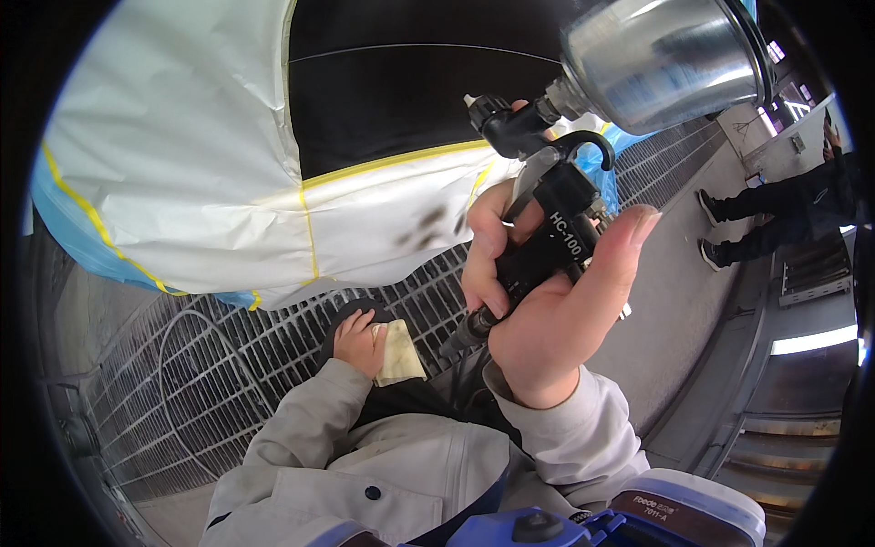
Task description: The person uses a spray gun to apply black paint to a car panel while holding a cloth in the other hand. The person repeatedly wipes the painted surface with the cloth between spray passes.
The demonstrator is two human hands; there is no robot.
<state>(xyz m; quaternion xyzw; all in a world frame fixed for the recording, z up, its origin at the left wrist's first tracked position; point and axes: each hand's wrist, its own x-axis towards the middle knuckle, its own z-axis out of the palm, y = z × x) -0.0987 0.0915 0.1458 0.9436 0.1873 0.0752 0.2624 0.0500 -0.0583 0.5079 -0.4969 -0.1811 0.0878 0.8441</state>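
White lettering (pixel 565 233) marks the black spray gun (pixel 567 193) in the right hand (pixel 556 319).

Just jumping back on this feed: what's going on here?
The person's right hand grips a black spray gun with a shiny metal cup, raised before a dark panel. The left hand holds a pale cloth. White masking sheet and yellow tape border the panel. No spray is visible. Another person stands off to the right.
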